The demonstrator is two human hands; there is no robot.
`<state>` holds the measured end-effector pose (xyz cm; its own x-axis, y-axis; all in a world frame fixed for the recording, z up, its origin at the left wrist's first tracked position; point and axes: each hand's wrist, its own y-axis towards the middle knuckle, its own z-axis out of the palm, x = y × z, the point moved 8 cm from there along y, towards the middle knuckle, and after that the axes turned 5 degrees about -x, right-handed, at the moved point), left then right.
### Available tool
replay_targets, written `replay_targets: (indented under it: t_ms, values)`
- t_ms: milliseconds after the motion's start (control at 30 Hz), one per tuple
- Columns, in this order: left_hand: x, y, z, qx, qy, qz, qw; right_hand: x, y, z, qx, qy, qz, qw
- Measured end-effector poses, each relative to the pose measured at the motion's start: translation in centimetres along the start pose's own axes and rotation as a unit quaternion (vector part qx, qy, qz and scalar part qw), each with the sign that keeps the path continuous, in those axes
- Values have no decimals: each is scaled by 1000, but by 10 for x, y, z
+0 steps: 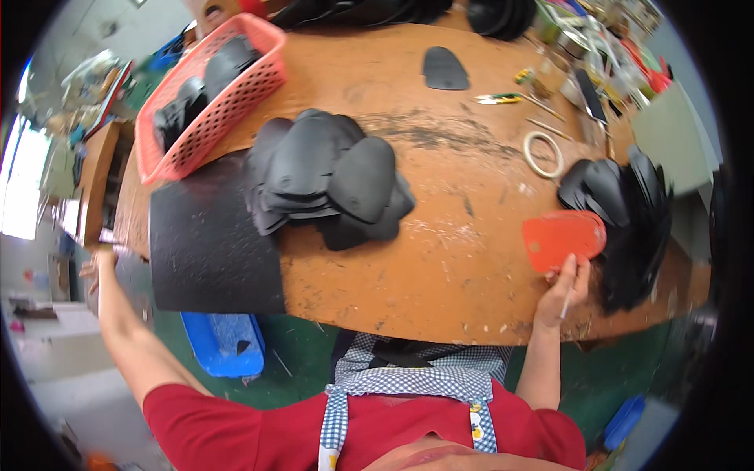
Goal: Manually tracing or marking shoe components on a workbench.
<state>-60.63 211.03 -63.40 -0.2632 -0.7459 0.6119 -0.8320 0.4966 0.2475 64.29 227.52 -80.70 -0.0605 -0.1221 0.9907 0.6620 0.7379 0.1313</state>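
Note:
At the right of the table my right hand [572,289] is closed, its fingertips at the lower edge of a flat orange template [561,235] with rounded corners. A thin white pen-like stick [565,304] also sticks out from between its fingers. My left arm reaches far out to the left, beyond the table. There my left hand [100,267] shows small, with fingers apart and nothing visible in it. Between the hands lies a heap of black rounded pieces [314,169], partly over a black sheet [212,251].
A pink perforated basket [212,118] holds more black pieces at far left. One black piece [445,68] lies alone at the back. Yellow-handled snips [499,99], a tape ring [543,155] and stacked black pieces [601,191] are at right. A blue bin [226,345] stands below.

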Motion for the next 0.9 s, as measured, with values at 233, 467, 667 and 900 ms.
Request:
replay_targets:
  t_ms: [233, 467, 667, 900]
  values:
    - [-309, -276, -378, -483, -378, 326, 719, 47, -24, 34, 112, -70, -114, 985]
    - [-620, -503, -582, -129, -480, 447, 744, 81, -38, 47, 159, -194, -328, 911]
    - [-718, -508, -572, 74, -465, 319, 822, 85, -27, 46, 162, -172, -332, 913]
    - [-728, -517, -576, 85, -496, 324, 801, 80, -21, 37, 168, -167, -281, 930]
